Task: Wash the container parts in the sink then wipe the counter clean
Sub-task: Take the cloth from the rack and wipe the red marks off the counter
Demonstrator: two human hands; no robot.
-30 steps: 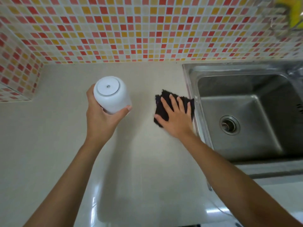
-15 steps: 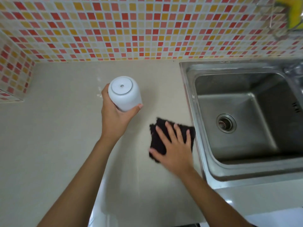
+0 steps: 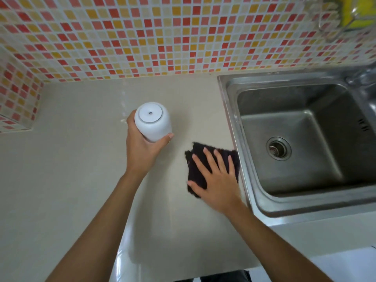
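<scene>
Worktop of smooth, pale beige stone fills the lower and left parts of the view, glossy enough to catch a soft streak of light near its front edge. Two bare forearms reach forward over it from below. The right hand lies flat with its fingers straight and spread, pressing on a dark, nearly black cloth that is folded roughly square. The cloth lies on the worktop with its right edge at the left rim of the sink. A little farther back and to the left, the left hand grips the white container, fingers and thumb curled round its lower body. The container is rounded, with a flat circular top that has a tiny hole in the middle; whether its base touches the worktop cannot be told. To the right, a stainless steel sink is set into the worktop, its basin dull and grey, with a round drain in the floor. Behind everything rises a wall of small mosaic tiles in red, pink, orange and cream, which also turns along the left side. At the top right corner, a blurred yellow object sits in a wire holder.
</scene>
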